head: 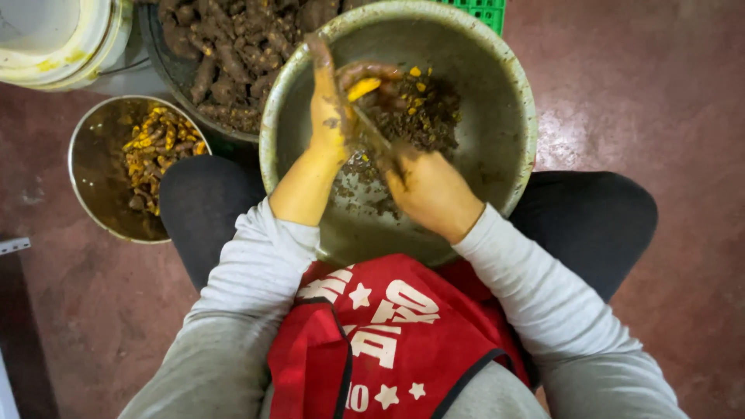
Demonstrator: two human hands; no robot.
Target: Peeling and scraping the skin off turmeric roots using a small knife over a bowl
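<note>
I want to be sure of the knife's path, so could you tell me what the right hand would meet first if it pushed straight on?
Probably the yellow-cut root in the left hand; the right hand aims its blade there, though depth is unclear.

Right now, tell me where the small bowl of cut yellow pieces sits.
In the head view, the small metal bowl sits on the floor at the person's left, beside the left knee, below the white bucket.

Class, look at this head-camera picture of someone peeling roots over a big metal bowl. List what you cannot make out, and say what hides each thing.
- Tool in the right hand: head view, only a thin blurred shaft shows; the fist covers its handle.
- Root in the left hand: partly covered by stained fingers.
- White bucket: cut off by the top-left edge.
- Green crate: mostly behind the big metal bowl.
- Small bowl: its contents are too small to tell apart.
</note>
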